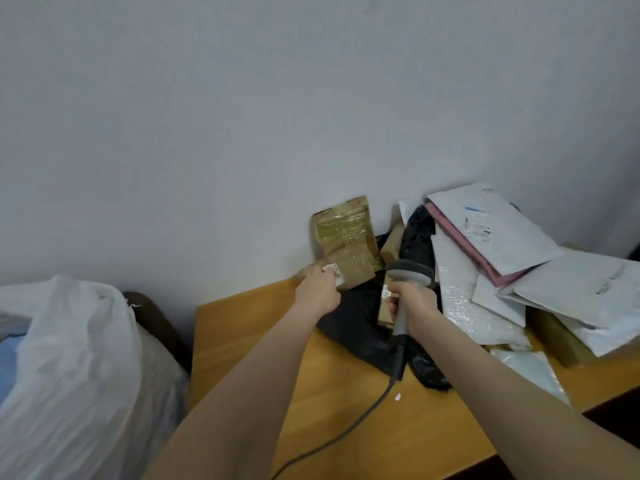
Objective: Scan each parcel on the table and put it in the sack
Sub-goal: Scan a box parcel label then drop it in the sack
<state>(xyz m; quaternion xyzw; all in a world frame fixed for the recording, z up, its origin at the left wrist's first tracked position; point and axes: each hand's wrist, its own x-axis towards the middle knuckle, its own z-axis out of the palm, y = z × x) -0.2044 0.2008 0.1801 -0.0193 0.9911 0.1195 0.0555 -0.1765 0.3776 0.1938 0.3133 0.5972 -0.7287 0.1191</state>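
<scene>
My left hand [318, 288] rests on a brown cardboard parcel [356, 266] with a small white label, at the far edge of the wooden table [249, 341]; its fingers curl over the near corner. My right hand [412, 299] is shut on the handle of a grey barcode scanner [408, 271], whose head points toward that parcel. A taped cardboard parcel [343, 223] leans on the wall behind. A black plastic parcel [360, 327] lies under both hands. The white sack [76, 368] stands open at the left, off the table.
A heap of white, pink and bubble-wrap mailers [502, 258] fills the table's right side. The scanner's cable [349, 427] trails across the table toward me. A small white scrap [397, 397] lies on the wood. A grey wall stands behind.
</scene>
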